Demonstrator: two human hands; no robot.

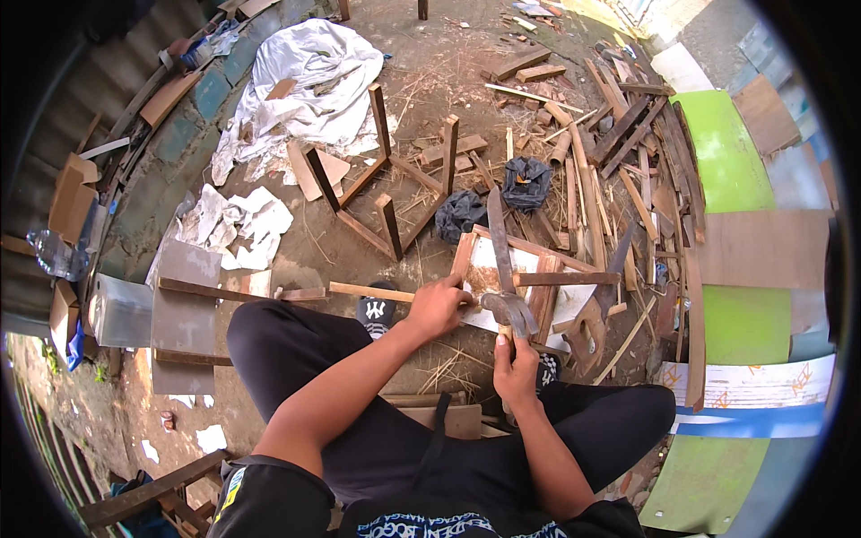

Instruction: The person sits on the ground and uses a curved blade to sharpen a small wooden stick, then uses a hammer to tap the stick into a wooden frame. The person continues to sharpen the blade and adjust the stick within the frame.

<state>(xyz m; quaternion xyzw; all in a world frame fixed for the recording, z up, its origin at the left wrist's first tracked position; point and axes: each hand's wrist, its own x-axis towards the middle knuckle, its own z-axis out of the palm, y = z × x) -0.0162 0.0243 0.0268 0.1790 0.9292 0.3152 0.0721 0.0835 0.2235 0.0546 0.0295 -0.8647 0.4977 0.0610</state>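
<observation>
1. Hammer [510, 311] in my R hand [517, 372], fingers closed on hndl, head up by the wooden frame [462, 257].
2. L hand [437, 308] curled nr frame's L side; can't tell if it's gripping anything.
3. Machete blade [498, 235] over frame; handsaw [587, 335] to its R.

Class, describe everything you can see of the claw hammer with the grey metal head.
The grey metal claw hammer has a worn-looking head: blunt on the left, curving rightward and down into its claw. Its pale, apparently wooden handle shows just below the head; the person's right hand grips it there, hiding much of it. The head is uppermost, overlapping the lower end of a long grey metal blade; whether they touch is unclear.
</observation>
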